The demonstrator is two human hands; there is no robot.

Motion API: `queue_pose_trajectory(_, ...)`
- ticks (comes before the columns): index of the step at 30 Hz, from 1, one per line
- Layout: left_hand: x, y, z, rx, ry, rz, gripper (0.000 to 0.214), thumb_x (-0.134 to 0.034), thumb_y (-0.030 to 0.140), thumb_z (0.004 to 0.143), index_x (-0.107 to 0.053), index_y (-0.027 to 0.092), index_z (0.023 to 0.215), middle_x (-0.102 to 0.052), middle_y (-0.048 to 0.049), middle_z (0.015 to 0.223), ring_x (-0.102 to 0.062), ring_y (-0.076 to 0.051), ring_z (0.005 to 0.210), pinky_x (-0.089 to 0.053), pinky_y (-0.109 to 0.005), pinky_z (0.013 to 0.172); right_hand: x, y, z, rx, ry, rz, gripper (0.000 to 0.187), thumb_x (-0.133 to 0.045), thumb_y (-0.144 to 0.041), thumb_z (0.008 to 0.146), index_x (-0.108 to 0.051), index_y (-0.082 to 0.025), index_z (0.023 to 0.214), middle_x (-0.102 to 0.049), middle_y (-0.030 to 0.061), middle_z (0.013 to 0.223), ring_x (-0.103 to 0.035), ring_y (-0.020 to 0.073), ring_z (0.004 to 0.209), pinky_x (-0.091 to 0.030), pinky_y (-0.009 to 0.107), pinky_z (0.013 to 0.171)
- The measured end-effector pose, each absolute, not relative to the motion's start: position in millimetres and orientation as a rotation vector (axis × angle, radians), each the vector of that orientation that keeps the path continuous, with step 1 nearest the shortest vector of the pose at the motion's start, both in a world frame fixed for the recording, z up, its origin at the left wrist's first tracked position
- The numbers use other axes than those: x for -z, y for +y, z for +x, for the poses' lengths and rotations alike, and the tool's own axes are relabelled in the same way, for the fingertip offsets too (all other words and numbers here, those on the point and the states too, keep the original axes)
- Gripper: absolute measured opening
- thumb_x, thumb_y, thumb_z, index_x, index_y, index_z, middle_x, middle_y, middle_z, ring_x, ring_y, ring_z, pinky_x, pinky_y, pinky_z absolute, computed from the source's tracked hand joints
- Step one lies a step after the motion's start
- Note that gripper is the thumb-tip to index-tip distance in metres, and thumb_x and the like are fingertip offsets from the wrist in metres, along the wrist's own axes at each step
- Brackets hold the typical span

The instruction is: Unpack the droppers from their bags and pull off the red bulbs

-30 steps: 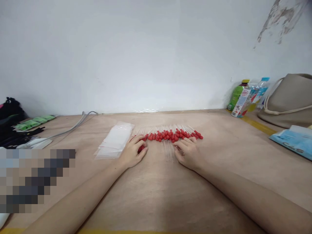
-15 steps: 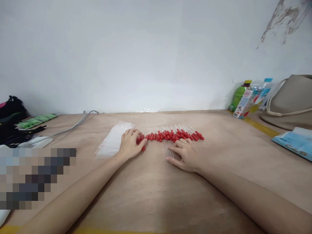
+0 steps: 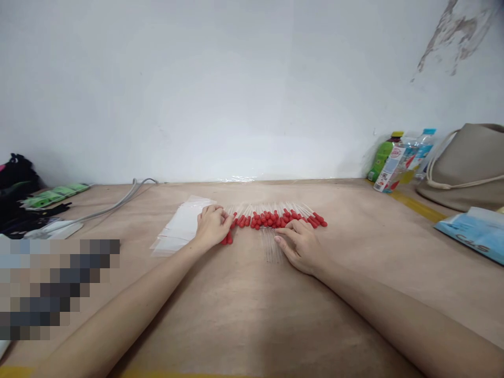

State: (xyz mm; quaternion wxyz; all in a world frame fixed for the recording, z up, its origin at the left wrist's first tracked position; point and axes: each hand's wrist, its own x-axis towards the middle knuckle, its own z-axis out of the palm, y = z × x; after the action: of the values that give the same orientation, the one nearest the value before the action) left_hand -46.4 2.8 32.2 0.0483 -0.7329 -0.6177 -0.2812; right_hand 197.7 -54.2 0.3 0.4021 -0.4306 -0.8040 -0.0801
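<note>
I have both hands low over the table (image 3: 252, 325). The right hand (image 3: 301, 247) is the nearer to the loose clear tubes (image 3: 271, 247): they lie at about 9 o'clock from its fingertips, long axes running roughly 11 to 5. Its thumb and index finger are close together at the bundle's edge; I cannot tell whether they pinch a tube.

The red-bulbed sticks (image 3: 268, 218) form a row from 9 to 3, at 12 o'clock from the tubes, bulbs crowding their far ends (that is my main obstacle). My left hand (image 3: 212, 227) bends over the row's 9 o'clock end, fingertips down; its grip is hidden. Just beside it, at 9 o'clock, lie flat plastic bags (image 3: 179, 231), with a grey cable (image 3: 118, 205) beyond. From the right hand, bottles (image 3: 381, 157) stand at 2 o'clock, a blue packet (image 3: 468, 233) at 3.
</note>
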Motion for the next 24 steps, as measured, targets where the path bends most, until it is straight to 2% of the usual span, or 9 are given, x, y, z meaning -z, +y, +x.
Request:
queue_pose_trajectory(3, -30, -12, -50, 1.030, -1.780, -2.225, 0.023, -0.045, 0.037, 0.081, -0.055, 0.018, 0.071, -0.058, -0.0068, 0.096, -0.049, -0.024, 0.097, -0.037, -0.039, 0.084, 3, -51, 199, 0.242, -1.971, -1.057, 0.028, -0.047, -0.030, 0.083, -0.059, -0.017, 0.104, -0.056, 0.0083, 0.091, -0.050, 0.0193, 0.084, -0.041, 0.035, 0.074)
queue_pose_trajectory(5, -28, -24, -50, 1.064, -1.626, -2.319, 0.021, -0.042, 0.034, 0.084, -0.053, 0.018, 0.075, -0.059, -0.0050, 0.090, -0.051, -0.021, 0.091, -0.037, -0.037, 0.083, 4, -50, 199, 0.297, -1.947, -1.035, 0.036, -0.048, -0.030, 0.082, -0.053, -0.017, 0.115, -0.054, 0.0110, 0.106, -0.050, 0.0221, 0.096, -0.041, 0.038, 0.081)
queue_pose_trajectory(8, -25, -40, -46, 0.987, -1.379, -2.505, 0.018, -0.040, 0.032, 0.086, -0.052, 0.019, 0.082, -0.060, -0.0039, 0.087, -0.051, -0.019, 0.090, -0.035, -0.036, 0.085, 4, -50, 200, 0.404, -1.942, -1.019, 0.050, -0.050, -0.035, 0.081, -0.042, -0.017, 0.127, -0.046, 0.0139, 0.124, -0.043, 0.0258, 0.112, -0.038, 0.042, 0.089)
queue_pose_trajectory(11, -25, -49, -39, 0.871, -1.159, -2.629, 0.015, -0.043, 0.030, 0.085, -0.053, 0.018, 0.084, -0.060, -0.0041, 0.086, -0.052, -0.018, 0.089, -0.034, -0.037, 0.086, 0, -53, 202, 0.452, -2.040, -0.997, 0.057, -0.050, -0.041, 0.081, -0.036, -0.017, 0.131, -0.043, 0.0135, 0.130, -0.037, 0.0269, 0.120, -0.032, 0.046, 0.097)
queue_pose_trajectory(14, -25, -53, -35, 0.820, -1.022, -2.656, 0.015, -0.045, 0.029, 0.085, -0.055, 0.018, 0.084, -0.061, -0.0044, 0.081, -0.052, -0.018, 0.084, -0.037, -0.036, 0.082, -4, -57, 202, 0.425, -2.195, -0.953, 0.053, -0.048, -0.042, 0.082, -0.040, -0.018, 0.129, -0.045, 0.0107, 0.130, -0.035, 0.0260, 0.123, -0.022, 0.049, 0.103)
queue_pose_trajectory(17, -24, -54, -35, 0.836, -0.956, -2.642, 0.016, -0.045, 0.029, 0.085, -0.057, 0.018, 0.083, -0.061, -0.0047, 0.079, -0.053, -0.018, 0.082, -0.038, -0.036, 0.081, -4, -57, 202, 0.369, -2.301, -0.876, 0.043, -0.046, -0.039, 0.084, -0.047, -0.022, 0.123, -0.052, 0.0067, 0.124, -0.037, 0.0236, 0.123, -0.018, 0.051, 0.105)
queue_pose_trajectory(21, -23, -57, -35, 0.867, -0.926, -2.653, 0.013, -0.047, 0.027, 0.084, -0.057, 0.018, 0.083, -0.063, -0.0037, 0.080, -0.054, -0.017, 0.083, -0.038, -0.035, 0.082, 0, -54, 202, 0.307, -2.344, -0.774, 0.029, -0.047, -0.034, 0.085, -0.059, -0.024, 0.109, -0.059, 0.0028, 0.116, -0.039, 0.0212, 0.122, -0.022, 0.048, 0.105)
queue_pose_trajectory(24, -23, -60, -30, 0.894, -0.951, -2.674, 0.018, -0.050, 0.030, 0.083, -0.057, 0.018, 0.094, -0.064, -0.0049, 0.092, -0.053, -0.019, 0.093, -0.036, -0.036, 0.088, 2, -53, 201, 0.285, -2.342, -0.726, 0.026, -0.049, -0.032, 0.085, -0.061, -0.022, 0.105, -0.060, 0.0025, 0.114, -0.039, 0.0203, 0.122, -0.027, 0.045, 0.104)
